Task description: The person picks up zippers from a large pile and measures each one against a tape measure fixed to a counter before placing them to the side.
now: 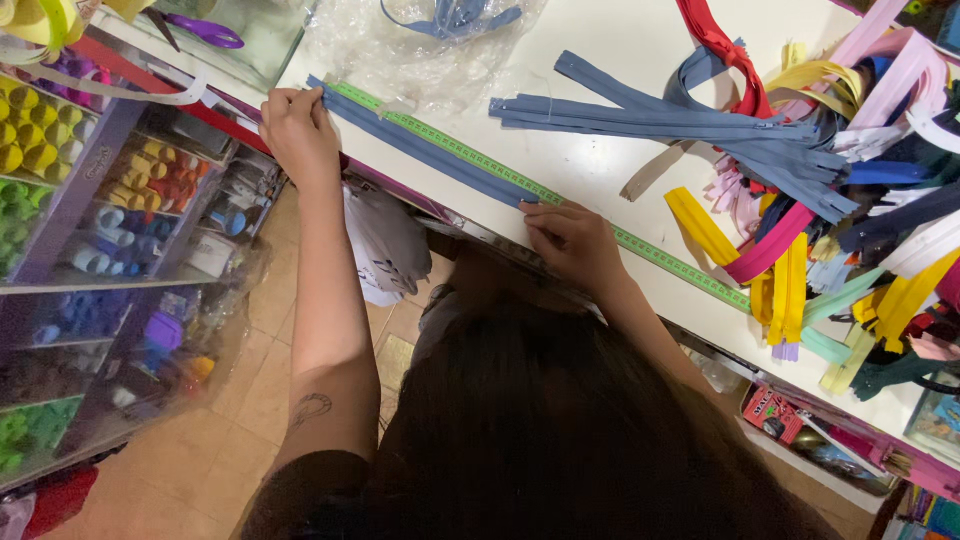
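Held blue-grey zipper [425, 150] flat along green measuring tape [560, 200] on white tabletop [620, 40], left fingers [305, 100] and right fingers [545, 215] pinching opposite ends.

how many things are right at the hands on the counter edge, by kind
hands: 2, left and right
blue zipper stretched between them: 1
green tape measure along it: 1
total: 4
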